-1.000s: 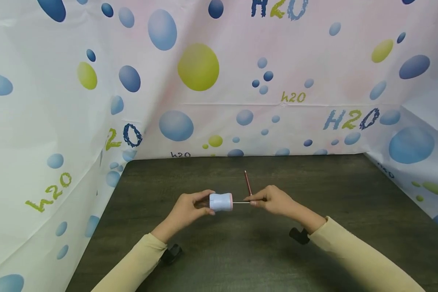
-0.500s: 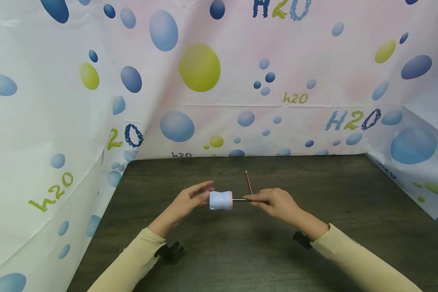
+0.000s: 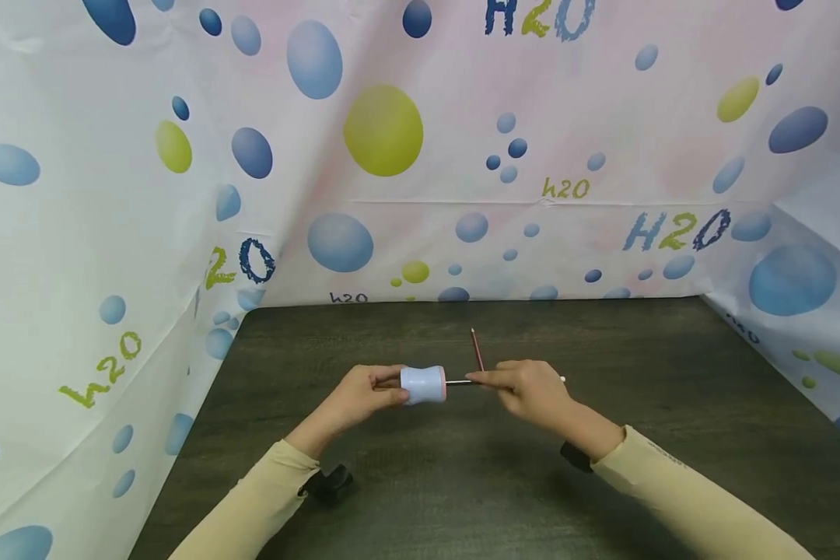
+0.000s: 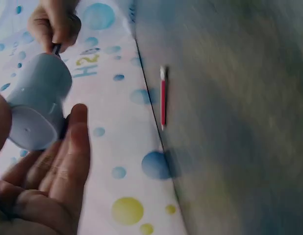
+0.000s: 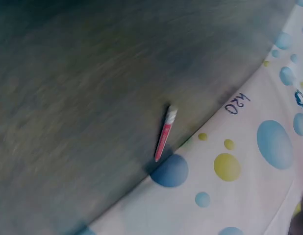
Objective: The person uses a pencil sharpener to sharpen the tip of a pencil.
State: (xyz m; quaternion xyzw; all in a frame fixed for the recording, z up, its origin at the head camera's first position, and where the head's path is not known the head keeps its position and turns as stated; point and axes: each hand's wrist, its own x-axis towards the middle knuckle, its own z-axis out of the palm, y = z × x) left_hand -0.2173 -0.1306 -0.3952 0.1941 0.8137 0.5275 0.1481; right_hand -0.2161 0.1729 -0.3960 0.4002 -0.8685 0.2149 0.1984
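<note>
My left hand point(image 3: 360, 397) holds the left end of a light blue, waisted cylinder point(image 3: 422, 385) with a pink rim, apparently a pencil sharpener, between thumb and fingers. In the left wrist view the cylinder point(image 4: 41, 100) lies on its side above the spread fingers point(image 4: 73, 161). A thin pencil point(image 3: 458, 382) runs from its pink end into my right hand point(image 3: 532, 393), which pinches it. The pencil's pale end shows past the knuckles; its point is hidden inside the cylinder. Only a dark edge of the right hand point(image 5: 299, 218) shows in the right wrist view.
A red pencil point(image 3: 477, 350) with a white eraser end lies on the dark wooden table point(image 3: 420, 482), just behind the right hand. A white sheet printed with bubbles point(image 3: 381, 128) stands behind and along both sides of the table.
The left hand's fingers came off the cylinder half a second ago and now grip it again. The right hand has shifted slightly, and the pencil's pale end now shows behind it.
</note>
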